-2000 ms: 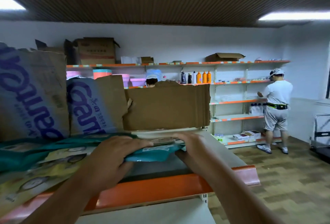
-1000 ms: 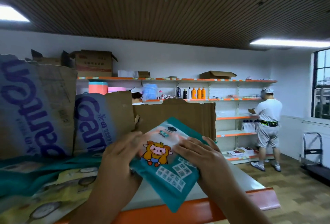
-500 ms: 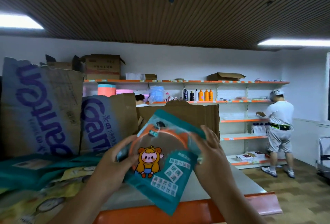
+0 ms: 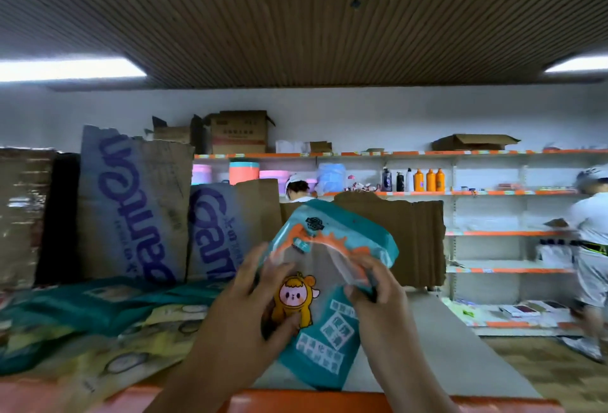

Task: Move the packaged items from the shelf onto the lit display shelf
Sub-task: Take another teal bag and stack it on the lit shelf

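Gripping the teal packet (image 4: pixel 329 340) with curled fingers (image 4: pixel 263 264), left hand (image 4: pixel 243 314) and right hand (image 4: pixel 378 300) hide its sides.

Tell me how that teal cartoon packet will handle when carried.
The teal packet looks floppy: its top curls over between the left hand and right hand. Probably light, since fingers alone hold it up. Its glossy clear window may be slippery.
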`<control>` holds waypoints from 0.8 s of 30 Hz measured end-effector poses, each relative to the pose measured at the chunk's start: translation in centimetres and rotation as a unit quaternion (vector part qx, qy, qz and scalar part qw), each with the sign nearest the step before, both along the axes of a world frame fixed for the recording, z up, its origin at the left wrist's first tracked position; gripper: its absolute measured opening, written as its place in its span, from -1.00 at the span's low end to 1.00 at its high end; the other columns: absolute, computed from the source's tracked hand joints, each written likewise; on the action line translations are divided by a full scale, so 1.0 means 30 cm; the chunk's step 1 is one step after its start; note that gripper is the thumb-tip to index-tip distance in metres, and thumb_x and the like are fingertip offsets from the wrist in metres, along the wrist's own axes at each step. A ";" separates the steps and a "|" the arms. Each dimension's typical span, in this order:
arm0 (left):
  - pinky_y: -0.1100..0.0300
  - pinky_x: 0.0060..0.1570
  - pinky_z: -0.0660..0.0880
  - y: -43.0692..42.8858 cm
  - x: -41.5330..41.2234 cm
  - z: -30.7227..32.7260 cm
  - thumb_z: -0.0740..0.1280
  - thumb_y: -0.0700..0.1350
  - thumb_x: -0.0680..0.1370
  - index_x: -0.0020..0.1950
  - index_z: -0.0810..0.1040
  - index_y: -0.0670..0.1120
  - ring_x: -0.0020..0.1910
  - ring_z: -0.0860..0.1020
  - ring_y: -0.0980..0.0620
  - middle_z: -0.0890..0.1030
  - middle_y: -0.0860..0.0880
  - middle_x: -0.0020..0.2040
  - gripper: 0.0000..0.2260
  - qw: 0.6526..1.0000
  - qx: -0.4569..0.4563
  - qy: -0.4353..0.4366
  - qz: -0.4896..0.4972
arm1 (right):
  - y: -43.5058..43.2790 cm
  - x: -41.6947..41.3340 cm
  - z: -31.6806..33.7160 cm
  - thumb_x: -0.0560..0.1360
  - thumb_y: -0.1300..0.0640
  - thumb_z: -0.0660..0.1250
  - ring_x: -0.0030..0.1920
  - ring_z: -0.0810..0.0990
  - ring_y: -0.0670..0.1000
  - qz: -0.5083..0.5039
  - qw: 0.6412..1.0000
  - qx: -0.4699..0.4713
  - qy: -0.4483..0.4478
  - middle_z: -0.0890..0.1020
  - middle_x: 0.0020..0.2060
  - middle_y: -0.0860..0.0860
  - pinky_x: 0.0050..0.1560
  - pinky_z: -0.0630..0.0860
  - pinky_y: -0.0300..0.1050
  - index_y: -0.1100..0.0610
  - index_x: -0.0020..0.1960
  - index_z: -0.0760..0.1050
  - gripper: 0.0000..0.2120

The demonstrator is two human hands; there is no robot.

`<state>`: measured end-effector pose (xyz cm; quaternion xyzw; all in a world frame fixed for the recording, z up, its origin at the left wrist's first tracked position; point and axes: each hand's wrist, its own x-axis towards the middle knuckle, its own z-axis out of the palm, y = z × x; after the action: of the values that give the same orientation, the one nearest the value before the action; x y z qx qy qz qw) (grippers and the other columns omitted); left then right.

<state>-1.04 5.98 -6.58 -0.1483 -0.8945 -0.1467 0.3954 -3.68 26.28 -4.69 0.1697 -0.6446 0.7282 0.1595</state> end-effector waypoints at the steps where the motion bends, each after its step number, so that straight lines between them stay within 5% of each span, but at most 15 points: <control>1: 0.11 0.39 0.32 -0.004 0.007 -0.001 0.23 0.41 0.51 0.52 0.19 0.38 0.49 0.19 0.13 -0.11 0.21 0.64 -0.40 1.000 -0.029 0.011 0.004 | 0.007 0.005 0.000 0.56 0.39 0.28 -0.16 0.69 -0.08 -0.003 1.000 -0.009 0.004 0.63 -0.04 -0.07 -0.22 0.64 -0.11 -0.17 0.06 0.57 -0.57; 4: -0.21 0.44 0.26 -0.012 0.036 0.008 0.17 0.60 0.40 0.53 0.25 0.35 0.62 0.03 -0.04 -0.04 0.14 0.66 -0.25 0.990 -0.139 0.021 0.005 | 0.025 0.014 -0.004 0.59 0.33 0.27 -0.09 0.70 0.09 0.027 0.998 -0.056 -0.027 0.65 -0.05 0.00 -0.06 0.68 0.18 -0.14 -0.02 0.61 -0.63; 8: -0.22 0.35 0.45 -0.027 0.110 0.015 0.16 0.61 0.41 0.57 0.19 0.31 0.62 0.12 -0.01 0.15 0.17 0.63 -0.20 0.972 -0.232 0.017 0.018 | 0.016 0.047 0.013 0.59 0.32 0.29 -0.08 0.69 0.20 0.073 0.995 -0.054 -0.031 0.66 -0.09 0.05 0.01 0.63 0.33 -0.05 -0.05 0.63 -0.71; 17: -0.11 0.08 0.59 -0.250 0.355 0.080 0.44 0.13 0.33 0.34 0.53 0.21 0.42 0.45 -0.05 0.52 0.17 0.38 -0.45 0.954 -0.257 0.151 0.041 | -0.265 0.212 0.054 0.58 0.45 0.20 -0.09 0.66 0.27 0.175 0.981 -0.077 0.012 0.68 -0.05 0.19 0.03 0.56 0.36 0.02 0.00 0.62 -0.62; 21: -0.07 0.02 0.56 -0.469 0.507 0.069 0.42 0.08 0.40 0.22 0.66 0.17 0.34 0.53 -0.01 0.59 0.18 0.31 -0.62 0.949 -0.226 0.210 0.064 | -0.481 0.303 0.057 0.52 0.50 0.28 -0.02 0.69 0.20 0.201 0.978 -0.059 0.021 0.69 -0.01 0.12 0.00 0.61 0.26 0.03 0.05 0.58 -0.62; 24: -0.07 0.03 0.56 -0.658 0.636 0.055 0.42 0.01 0.34 0.20 0.67 0.16 0.32 0.53 -0.03 0.61 0.15 0.29 -0.58 0.946 -0.220 0.216 0.103 | -0.640 0.365 0.074 0.53 0.44 0.34 -0.17 0.70 -0.02 0.175 0.983 -0.057 0.003 0.68 -0.04 0.09 -0.28 0.61 -0.10 0.01 0.02 0.56 -0.67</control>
<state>18.04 -13.76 -4.93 -0.1666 -0.8082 0.1311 0.5494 7.27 7.09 -2.48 0.2725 -0.5618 0.7800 0.0413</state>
